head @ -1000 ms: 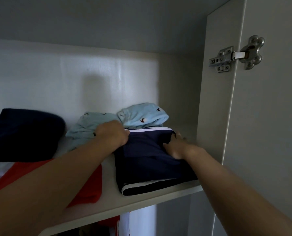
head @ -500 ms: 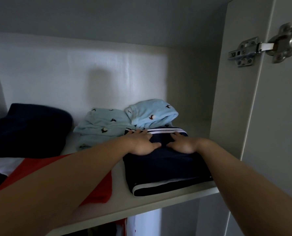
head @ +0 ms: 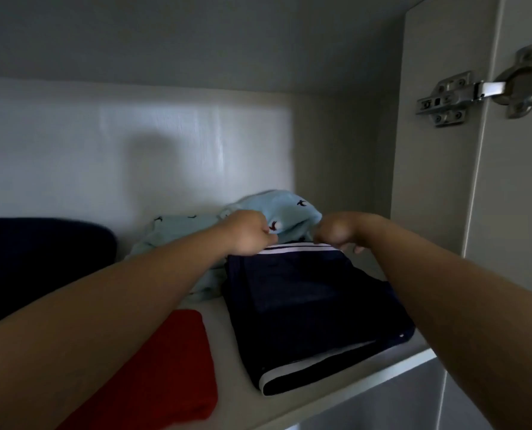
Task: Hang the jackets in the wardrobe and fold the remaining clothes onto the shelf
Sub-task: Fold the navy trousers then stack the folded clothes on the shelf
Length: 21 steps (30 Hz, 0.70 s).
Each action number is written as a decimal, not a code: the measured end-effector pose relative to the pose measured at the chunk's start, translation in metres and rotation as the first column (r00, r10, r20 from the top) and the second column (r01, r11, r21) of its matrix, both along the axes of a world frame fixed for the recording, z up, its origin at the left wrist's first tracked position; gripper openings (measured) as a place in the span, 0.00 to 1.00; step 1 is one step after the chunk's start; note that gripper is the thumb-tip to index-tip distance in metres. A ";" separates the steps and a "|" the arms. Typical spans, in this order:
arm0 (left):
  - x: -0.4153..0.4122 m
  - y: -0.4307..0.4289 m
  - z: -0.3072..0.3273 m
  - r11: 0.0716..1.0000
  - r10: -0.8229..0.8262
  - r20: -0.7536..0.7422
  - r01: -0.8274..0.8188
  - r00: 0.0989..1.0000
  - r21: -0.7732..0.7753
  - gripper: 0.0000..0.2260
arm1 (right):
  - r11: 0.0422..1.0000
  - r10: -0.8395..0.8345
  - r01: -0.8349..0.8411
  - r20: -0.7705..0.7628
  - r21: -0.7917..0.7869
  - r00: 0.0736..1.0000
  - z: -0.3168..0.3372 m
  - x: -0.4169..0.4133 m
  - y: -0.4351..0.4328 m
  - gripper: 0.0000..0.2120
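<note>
Item: folded navy garment [head: 314, 308], white-striped, lying on the shelf [head: 227, 377] at right, in front of a light blue garment [head: 289, 209]. Left grip [head: 247, 234] and right grip [head: 336, 232], fingers curled, sit at its far striped edge. Whether they hold cloth cannot be told.

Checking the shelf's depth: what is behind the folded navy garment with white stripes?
Light blue patterned clothes lie bunched behind it. The left hand and right hand cover where they meet, so contact is hidden.

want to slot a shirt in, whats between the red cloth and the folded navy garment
Only a bare strip of the white shelf; the red cloth and the folded navy garment lie apart, as the head view shows.
</note>
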<state>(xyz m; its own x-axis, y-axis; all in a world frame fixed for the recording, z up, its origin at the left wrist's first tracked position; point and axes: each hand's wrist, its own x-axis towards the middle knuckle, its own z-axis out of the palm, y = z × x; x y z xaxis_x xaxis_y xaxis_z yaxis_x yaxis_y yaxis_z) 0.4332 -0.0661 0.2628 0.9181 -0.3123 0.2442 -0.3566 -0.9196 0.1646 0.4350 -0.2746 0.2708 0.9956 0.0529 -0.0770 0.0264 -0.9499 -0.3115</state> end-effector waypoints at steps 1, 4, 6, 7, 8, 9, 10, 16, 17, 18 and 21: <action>0.009 0.003 0.008 0.999 0.021 0.080 -0.018 0.997 -0.040 0.15 | 0.998 -0.031 0.028 0.063 0.050 0.998 0.006 0.007 0.001 0.19; 0.038 0.004 0.024 0.995 0.062 0.131 -0.051 0.989 -0.089 0.16 | 0.970 -0.118 0.074 0.184 0.233 0.976 0.022 0.032 0.001 0.26; 0.058 0.001 0.027 0.995 0.063 0.083 -0.057 0.995 -0.078 0.22 | 0.917 -0.169 0.088 0.178 0.388 0.969 0.028 0.048 0.001 0.28; 0.068 -0.001 0.026 0.996 0.058 0.066 -0.054 0.996 -0.071 0.25 | 0.875 -0.203 0.106 0.160 0.473 0.966 0.029 0.057 -0.001 0.28; 0.078 -0.003 0.023 0.997 0.056 0.062 -0.052 0.996 -0.062 0.26 | 0.837 -0.216 0.108 0.142 0.536 0.966 0.029 0.064 -0.001 0.29; 0.088 -0.004 0.019 0.997 0.062 0.065 -0.059 0.996 -0.056 0.26 | 0.800 -0.218 0.103 0.125 0.591 0.968 0.028 0.072 -0.002 0.29; 0.098 -0.005 0.015 0.996 0.071 0.064 -0.068 0.995 -0.051 0.27 | 0.759 -0.213 0.095 0.108 0.644 0.971 0.027 0.079 -0.001 0.29; 0.134 -0.006 -0.020 0.998 0.033 -0.092 -0.027 0.995 0.065 0.19 | 0.630 -0.121 0.157 -0.103 0.761 0.987 -0.018 0.135 -0.002 0.30; 0.137 -0.007 -0.023 0.997 0.024 -0.111 -0.016 0.994 0.069 0.17 | 0.623 -0.122 0.191 -0.148 0.759 0.982 -0.030 0.148 -0.004 0.30; 0.140 -0.007 -0.025 0.998 0.017 -0.126 -0.009 0.992 0.066 0.16 | 0.618 -0.110 0.206 -0.176 0.759 0.978 -0.040 0.158 -0.006 0.31; 0.144 -0.009 -0.025 0.998 0.000 -0.158 0.009 0.987 0.060 0.15 | 0.621 -0.032 0.176 -0.200 0.763 0.979 -0.060 0.178 -0.007 0.38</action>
<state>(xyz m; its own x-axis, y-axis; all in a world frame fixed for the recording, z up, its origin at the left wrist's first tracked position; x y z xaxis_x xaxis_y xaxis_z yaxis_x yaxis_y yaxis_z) 0.5770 -0.0749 0.2380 0.9421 -0.3262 0.0771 -0.3347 -0.9280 0.1635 0.6133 -0.2816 0.2105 0.9766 0.0617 -0.2062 -0.1727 -0.3472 -0.9218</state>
